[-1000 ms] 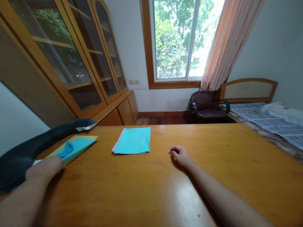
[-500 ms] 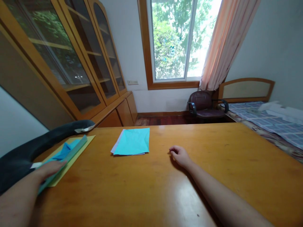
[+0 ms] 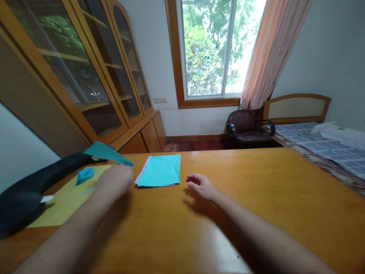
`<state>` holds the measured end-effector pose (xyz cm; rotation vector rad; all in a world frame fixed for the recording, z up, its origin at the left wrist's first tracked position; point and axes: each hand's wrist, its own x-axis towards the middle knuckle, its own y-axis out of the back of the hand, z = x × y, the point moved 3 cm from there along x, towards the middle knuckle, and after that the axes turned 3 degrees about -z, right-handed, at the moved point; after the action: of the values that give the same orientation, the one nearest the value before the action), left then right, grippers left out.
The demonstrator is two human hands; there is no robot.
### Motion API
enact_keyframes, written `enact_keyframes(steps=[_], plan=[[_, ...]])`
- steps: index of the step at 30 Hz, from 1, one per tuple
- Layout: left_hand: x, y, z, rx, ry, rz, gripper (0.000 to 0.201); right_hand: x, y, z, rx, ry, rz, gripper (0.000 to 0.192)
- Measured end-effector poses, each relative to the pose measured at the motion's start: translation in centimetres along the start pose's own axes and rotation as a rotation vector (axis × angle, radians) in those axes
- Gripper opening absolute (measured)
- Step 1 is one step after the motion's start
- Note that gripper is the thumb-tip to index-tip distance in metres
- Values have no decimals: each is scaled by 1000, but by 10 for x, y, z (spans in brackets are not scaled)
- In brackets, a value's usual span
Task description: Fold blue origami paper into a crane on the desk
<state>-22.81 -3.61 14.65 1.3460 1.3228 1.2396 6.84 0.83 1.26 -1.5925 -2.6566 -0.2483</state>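
Observation:
My left hand [image 3: 117, 179] is closed on a teal sheet of paper [image 3: 103, 150], lifted over the left side of the table. Beneath that arm lies a yellow sheet [image 3: 67, 203] with a small folded blue paper [image 3: 84, 176] on it. A thin light-blue paper piece [image 3: 88, 191] shows beside my wrist, partly hidden. To the right of my left hand, a turquoise square of paper [image 3: 162, 171] rests on a lavender sheet [image 3: 138, 179] that peeks out along its left edge. My right hand [image 3: 201, 185] hovers just right of these sheets, fingers loosely curled and apart, holding nothing.
A black curved object [image 3: 24, 201] with white parts borders the yellow sheet at the left. The wooden table [image 3: 256, 179] spreads to the right. Beyond it stand a glass-door cabinet [image 3: 134, 124], a brown armchair [image 3: 243, 125] and a bed [image 3: 322, 140].
My left hand has lifted the teal sheet off the yellow one and carried it rightward, leaving the folded blue paper behind. My right hand has risen and shifted left toward the turquoise paper.

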Motion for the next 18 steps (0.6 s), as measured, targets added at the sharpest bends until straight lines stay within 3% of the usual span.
enact_keyframes(steps=[2, 4, 6, 8, 11, 14, 16, 18], plan=[[-10, 2, 74, 110, -223, 1, 30, 5, -17, -17, 230, -20, -86, 45], [-17, -3, 131, 80, -349, -3, 32, 10, -27, -27, 370, -79, -109, 52], [-20, -14, 170, 31, -449, -18, 33, 13, -29, -30, 389, -110, -89, 52], [-22, -26, 193, 7, -487, -42, 33, 14, -25, -26, 329, -104, -15, 41], [-28, -38, 211, -22, -477, -52, 37, 13, -13, -15, 232, -99, 121, 18], [-35, -39, 211, -171, -491, -3, 48, 11, 9, -10, 179, -138, 223, 16], [-34, -40, 190, -323, -520, 29, 54, 9, 35, -11, 168, -161, 314, 21], [-26, -48, 143, -405, -384, 44, 53, 6, 69, -11, 144, -234, 362, 22]])
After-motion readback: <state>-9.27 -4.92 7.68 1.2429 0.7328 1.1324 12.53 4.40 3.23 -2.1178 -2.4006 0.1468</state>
